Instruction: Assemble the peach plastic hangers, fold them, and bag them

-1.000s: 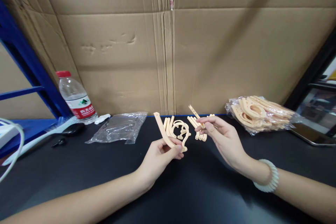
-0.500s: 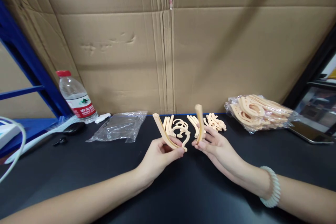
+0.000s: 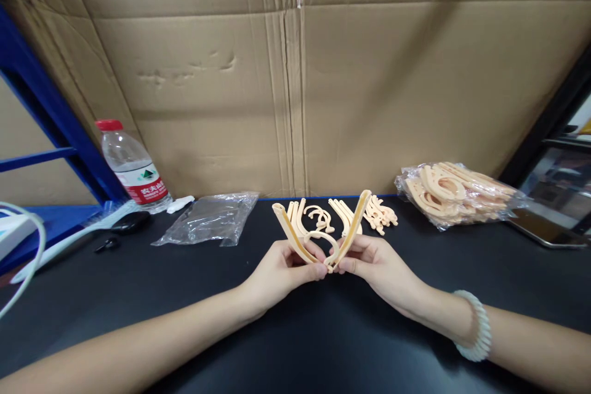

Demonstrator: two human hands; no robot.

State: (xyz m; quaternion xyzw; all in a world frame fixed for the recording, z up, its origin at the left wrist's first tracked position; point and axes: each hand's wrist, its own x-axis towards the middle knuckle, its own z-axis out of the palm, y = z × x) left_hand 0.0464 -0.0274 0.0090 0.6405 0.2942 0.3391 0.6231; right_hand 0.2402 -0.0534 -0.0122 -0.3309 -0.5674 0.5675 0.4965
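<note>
So the left hand (image 3: 289,271) is pinching one beige strip (image 3: 292,236) near its low end, and the right hand (image 3: 381,268) is gripping a second strip (image 3: 354,226) the same way, fingers closed on both. They're making a V just below the middle of the frame, with a curved hook (image 3: 336,248) sitting between. Can't tell if the low ends are actually touching. IMO keeping both pinches close to those ends and lining them up before any pressing is best, without twisting the hook. Spare strips (image 3: 340,215) are lying right behind.
</note>
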